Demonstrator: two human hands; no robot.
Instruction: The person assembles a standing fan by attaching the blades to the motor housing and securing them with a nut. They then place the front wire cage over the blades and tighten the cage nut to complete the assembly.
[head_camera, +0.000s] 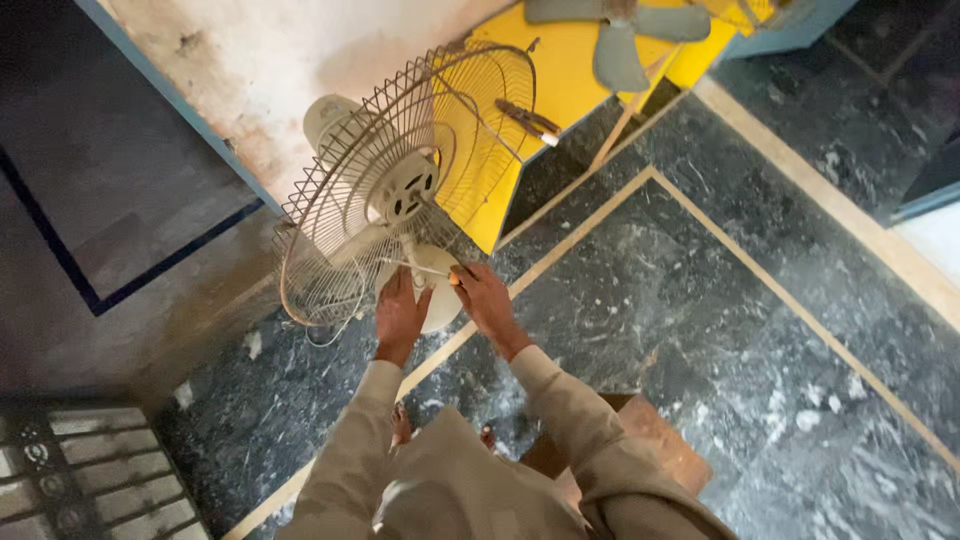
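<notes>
Two hands: we work at the cream fan base (432, 290) beneath the round wire guard (400, 180).
Left hand (400, 315): flat, open, bracing the base.
Right hand (485, 300): pinched on a thin screwdriver (425, 268); we keep it square.
Place: dark marble floor (700, 300), far left.

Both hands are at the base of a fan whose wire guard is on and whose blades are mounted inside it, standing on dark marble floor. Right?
Not quite. The head view shows the wire guard with only the bare motor hub inside; the grey blades lie apart on the yellow board. The left hand and right hand are at the fan's base on dark marble floor.
</notes>
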